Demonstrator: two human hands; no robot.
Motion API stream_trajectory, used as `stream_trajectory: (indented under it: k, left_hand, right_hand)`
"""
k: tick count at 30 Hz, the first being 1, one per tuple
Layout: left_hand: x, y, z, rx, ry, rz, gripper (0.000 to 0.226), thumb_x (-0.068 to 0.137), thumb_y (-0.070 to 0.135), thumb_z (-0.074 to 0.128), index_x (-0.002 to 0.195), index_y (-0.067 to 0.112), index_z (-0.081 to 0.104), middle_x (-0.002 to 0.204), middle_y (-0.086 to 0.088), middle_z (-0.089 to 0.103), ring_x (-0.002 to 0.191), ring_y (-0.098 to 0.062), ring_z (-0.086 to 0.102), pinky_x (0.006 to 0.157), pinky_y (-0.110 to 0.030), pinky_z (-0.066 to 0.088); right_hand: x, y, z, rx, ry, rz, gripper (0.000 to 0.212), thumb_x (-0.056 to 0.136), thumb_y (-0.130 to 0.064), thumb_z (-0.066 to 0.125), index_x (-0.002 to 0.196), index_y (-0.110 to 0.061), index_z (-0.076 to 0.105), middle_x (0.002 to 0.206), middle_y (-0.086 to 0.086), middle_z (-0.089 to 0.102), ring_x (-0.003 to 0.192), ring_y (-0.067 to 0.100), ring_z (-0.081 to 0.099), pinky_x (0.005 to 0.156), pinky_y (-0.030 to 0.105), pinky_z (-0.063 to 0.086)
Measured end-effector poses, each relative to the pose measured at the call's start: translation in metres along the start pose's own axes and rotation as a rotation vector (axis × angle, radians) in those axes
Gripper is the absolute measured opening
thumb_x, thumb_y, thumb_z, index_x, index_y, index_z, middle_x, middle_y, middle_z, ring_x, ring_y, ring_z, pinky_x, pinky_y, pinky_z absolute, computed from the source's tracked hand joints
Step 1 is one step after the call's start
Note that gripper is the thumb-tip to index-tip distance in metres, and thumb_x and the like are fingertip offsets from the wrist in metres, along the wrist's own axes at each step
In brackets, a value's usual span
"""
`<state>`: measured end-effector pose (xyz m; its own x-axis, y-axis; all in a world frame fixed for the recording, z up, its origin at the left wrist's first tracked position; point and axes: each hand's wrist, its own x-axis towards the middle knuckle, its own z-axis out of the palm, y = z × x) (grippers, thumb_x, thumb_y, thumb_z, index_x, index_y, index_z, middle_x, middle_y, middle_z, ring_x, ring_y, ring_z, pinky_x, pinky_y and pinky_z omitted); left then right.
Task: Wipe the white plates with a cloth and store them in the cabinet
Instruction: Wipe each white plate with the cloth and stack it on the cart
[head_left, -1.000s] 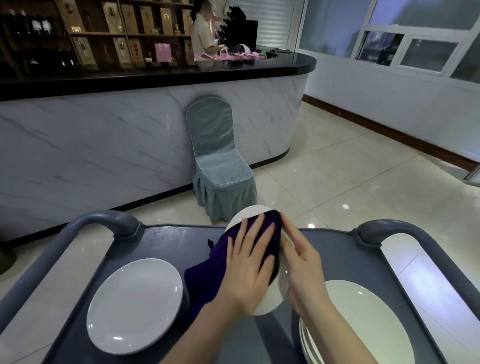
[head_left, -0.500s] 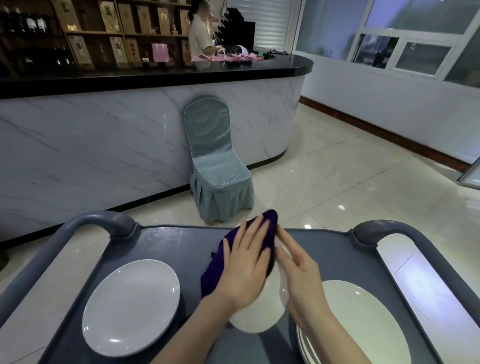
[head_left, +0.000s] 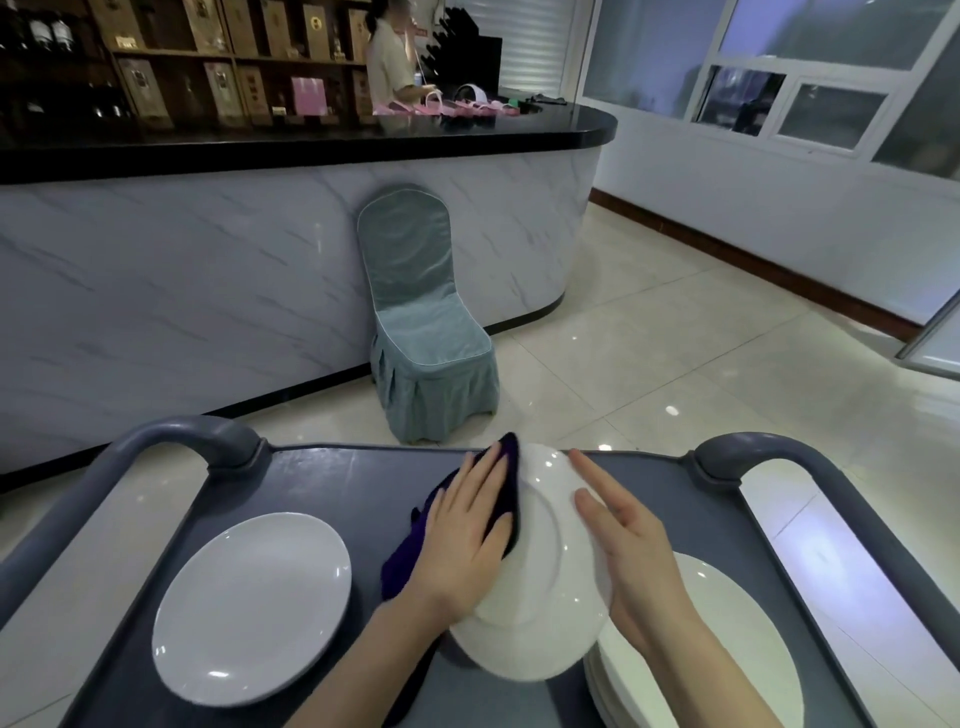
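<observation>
White plate (head_left: 550, 597) is held tilted on its edge just above the cart (head_left: 337, 483), its long axis running away from the person. The purple cloth (head_left: 405, 566) is pressed to its left face by the left hand (head_left: 467, 540), and the right face is braced by the right hand (head_left: 634, 551). Each grip is flat with straight fingers, apparently clamped on nothing.

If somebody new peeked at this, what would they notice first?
Probably the round white plate held tilted up over the grey cart tray, with the left hand pressing a dark purple cloth on one face and the right hand flat against the other. Next, the blue-green covered chair standing alone by the marble counter behind the cart.
</observation>
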<state>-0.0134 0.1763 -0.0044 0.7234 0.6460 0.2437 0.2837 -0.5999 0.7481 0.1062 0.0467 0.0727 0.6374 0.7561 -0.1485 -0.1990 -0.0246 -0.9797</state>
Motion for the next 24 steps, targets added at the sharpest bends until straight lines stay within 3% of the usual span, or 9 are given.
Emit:
stream_trajectory:
  k: [4,9,13,16,19,24]
  left_hand:
    - [0.017,0.008,-0.018,0.016,-0.098,0.122,0.054,0.101,0.038,0.03,0.152,0.047,0.012,0.157,0.033,0.01,0.146,0.006,0.001,0.122,-0.036,0.013]
    - [-0.02,-0.003,-0.004,-0.338,0.147,-0.109,0.055,0.102,0.013,0.037,0.152,0.032,0.024,0.157,0.022,0.027,0.144,0.003,0.022,0.121,-0.031,0.019]
    - [-0.045,0.02,0.019,-0.263,0.161,-0.095,0.055,0.1,0.017,0.03,0.152,0.027,0.014,0.161,0.017,0.013,0.149,-0.002,0.005,0.121,-0.023,0.005]
    - [-0.039,0.021,0.012,-0.213,0.106,-0.094,0.05,0.105,0.014,0.03,0.153,0.022,0.018,0.16,0.016,0.015,0.149,-0.001,0.005,0.123,-0.029,0.004]
    - [-0.038,0.019,0.0,-0.312,0.073,-0.17,0.055,0.105,0.009,0.031,0.154,0.024,0.011,0.16,0.019,0.009,0.147,0.004,0.004,0.123,-0.029,0.004]
    - [-0.049,0.034,0.01,-0.336,0.151,-0.122,0.065,0.1,-0.005,0.035,0.152,0.021,0.006,0.162,0.012,0.008,0.15,-0.006,0.006,0.123,-0.032,0.007]
  right_hand:
    - [0.004,-0.003,0.002,0.026,0.014,0.014,0.034,0.098,-0.009,0.057,0.127,-0.023,0.066,0.122,-0.006,0.071,0.12,0.014,0.063,0.11,0.042,0.043]
    - [0.023,-0.02,-0.009,0.195,0.133,-0.031,0.029,0.098,-0.011,0.057,0.119,-0.027,0.069,0.125,-0.004,0.07,0.12,0.019,0.063,0.106,0.041,0.045]
    - [0.029,-0.01,0.0,0.262,0.304,-0.034,0.032,0.099,-0.01,0.055,0.125,-0.026,0.066,0.129,-0.004,0.067,0.12,0.018,0.062,0.109,0.042,0.044]
    - [0.015,0.007,0.019,0.27,0.437,-0.09,0.033,0.1,-0.009,0.054,0.12,-0.031,0.068,0.121,-0.017,0.069,0.115,0.007,0.064,0.103,0.032,0.048]
    - [0.01,0.007,0.03,0.245,0.446,-0.122,0.033,0.099,-0.01,0.055,0.111,-0.037,0.07,0.109,-0.031,0.069,0.104,-0.007,0.065,0.089,0.02,0.048]
    - [0.026,-0.005,0.029,0.301,0.493,-0.135,0.036,0.099,-0.01,0.054,0.131,-0.024,0.064,0.129,-0.017,0.064,0.119,0.005,0.059,0.104,0.028,0.045]
